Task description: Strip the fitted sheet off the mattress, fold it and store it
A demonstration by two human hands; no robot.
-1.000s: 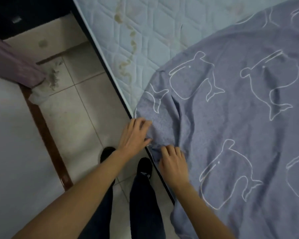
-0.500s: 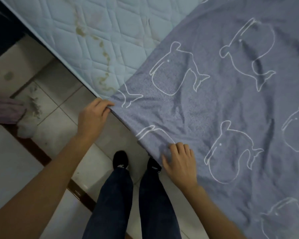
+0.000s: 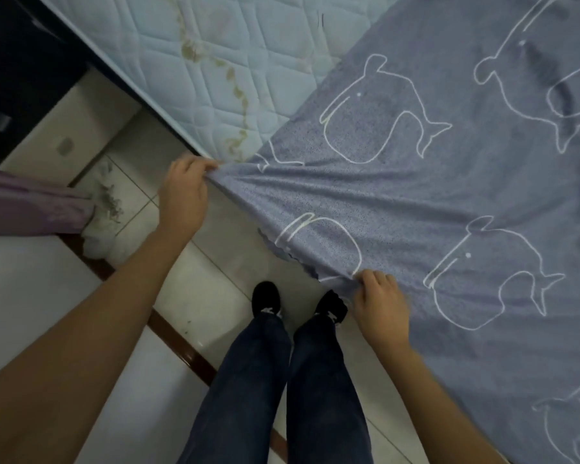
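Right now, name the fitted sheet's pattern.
Fitted sheet: blue-grey with white outlined whales, seen from the head view.

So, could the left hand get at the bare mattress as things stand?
Probably yes: the left hand is right beside the uncovered mattress, nothing between them. But its fingers grip the sheet edge, so it would need to let go first.

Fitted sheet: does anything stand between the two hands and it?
Nothing visible does. The left hand and the right hand both grip the edge of the fitted sheet, which lies off this corner of the mattress.
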